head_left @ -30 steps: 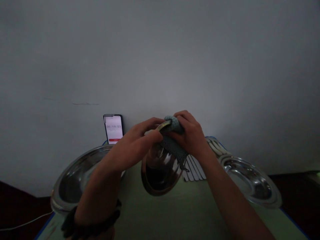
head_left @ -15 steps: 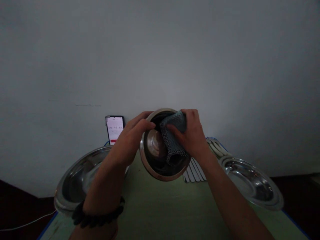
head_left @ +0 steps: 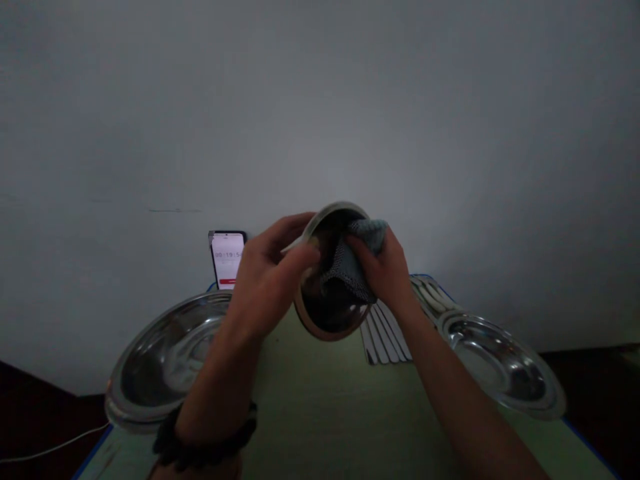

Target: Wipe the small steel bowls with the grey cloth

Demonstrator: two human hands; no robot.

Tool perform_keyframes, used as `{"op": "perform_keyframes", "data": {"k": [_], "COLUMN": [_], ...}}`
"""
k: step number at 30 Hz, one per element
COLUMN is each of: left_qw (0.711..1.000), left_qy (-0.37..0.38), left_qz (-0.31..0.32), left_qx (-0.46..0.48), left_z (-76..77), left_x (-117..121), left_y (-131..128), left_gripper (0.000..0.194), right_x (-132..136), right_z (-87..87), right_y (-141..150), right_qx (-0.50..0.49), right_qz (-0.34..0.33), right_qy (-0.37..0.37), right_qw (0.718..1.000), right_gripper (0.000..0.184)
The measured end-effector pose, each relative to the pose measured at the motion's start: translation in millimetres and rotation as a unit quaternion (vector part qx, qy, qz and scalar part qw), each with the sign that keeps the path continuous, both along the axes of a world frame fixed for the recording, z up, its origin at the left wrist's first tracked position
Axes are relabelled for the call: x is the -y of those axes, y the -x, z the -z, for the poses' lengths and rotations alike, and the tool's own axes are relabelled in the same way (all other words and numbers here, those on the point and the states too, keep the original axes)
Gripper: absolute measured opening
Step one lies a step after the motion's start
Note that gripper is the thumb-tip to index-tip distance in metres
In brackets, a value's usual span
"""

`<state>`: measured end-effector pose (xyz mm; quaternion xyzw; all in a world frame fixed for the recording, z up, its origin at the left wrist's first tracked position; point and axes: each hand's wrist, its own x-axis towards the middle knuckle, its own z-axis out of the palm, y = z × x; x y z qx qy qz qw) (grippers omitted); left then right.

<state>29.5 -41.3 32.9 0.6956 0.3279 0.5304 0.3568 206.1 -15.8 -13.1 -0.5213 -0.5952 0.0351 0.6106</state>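
Left hand (head_left: pixel 267 283) grips the tilted bowl (head_left: pixel 330 327), right hand (head_left: pixel 393 273) the cloth (head_left: pixel 350 267); tugging could slip its rim loose

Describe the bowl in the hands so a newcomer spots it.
Find the green table against the grey wall. Above its middle, the left hand grips a round bowl while the right hand holds a blue-grey cloth inside it. Unlike the shiny left basin and right basin, it is held aloft.

Green tabletop (head_left: pixel 340 413) lies open between the forearms, nearest the wearer; the large steel basin (head_left: pixel 145 360) blocks the left, the smaller steel bowl (head_left: pixel 500 370) the right, the wall (head_left: pixel 320 107) the far side.
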Motion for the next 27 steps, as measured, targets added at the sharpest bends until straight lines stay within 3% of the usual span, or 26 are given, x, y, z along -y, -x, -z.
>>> {"op": "perform_keyframes", "data": {"k": [3, 8, 10, 14, 16, 19, 22, 25, 27], "left_qw": [0.993, 0.971, 0.973, 0.998, 0.987, 0.943, 0.927, 0.947, 0.957], "left_qy": [-0.038, -0.110, -0.090, 0.056, 0.075, 0.050, 0.013, -0.007, 0.009], "left_qz": [-0.086, -0.180, -0.171, -0.018, 0.042, 0.075, 0.066, 0.036, 0.029], "left_qx": [0.071, 0.113, 0.128, -0.009, -0.139, -0.320, -0.370, -0.319, -0.289], "left_z": [10.3, 25.9, 27.6, 22.3, 19.4, 19.1, 20.6, 18.7, 16.3], "left_x": [-5.4, -16.9, -24.8, -34.6, -33.3, -28.1, -25.4, -25.5, -25.7], "left_y": [-10.5, -19.5, -11.8, 15.0, 24.7, 27.5, 21.6, 18.1, 18.9], "left_gripper": [0.037, 0.036, 0.036, 0.036, 0.035, 0.034, 0.037, 0.036, 0.034], "right_x": [-5.7, -10.9, -11.3, -5.7, 0.2, 7.7, 7.9, 0.8, -5.3], "right_z": [8.9, 23.4, 22.4, 9.1, 1.6, -4.3, -0.1, 11.6, 19.4], "right_y": [12.3, 27.1, 18.1, -13.4, -21.2, -14.7, 1.9, 13.7, 16.3], "right_qx": [-0.092, -0.134, -0.095, 0.079, 0.181, 0.282, 0.278, 0.204, 0.174], "right_qz": [-0.032, -0.154, -0.173, -0.094, -0.067, -0.078, -0.078, -0.010, 0.027], "right_qy": [-0.006, 0.093, 0.125, 0.122, 0.135, 0.151, 0.067, -0.066, -0.108], "right_qw": [0.995, 0.975, 0.972, 0.985, 0.972, 0.944, 0.955, 0.977, 0.978], "right_gripper": [0.030, 0.034, 0.032, 0.024, 0.015, 0.003, 0.015, 0.034, 0.037]}}
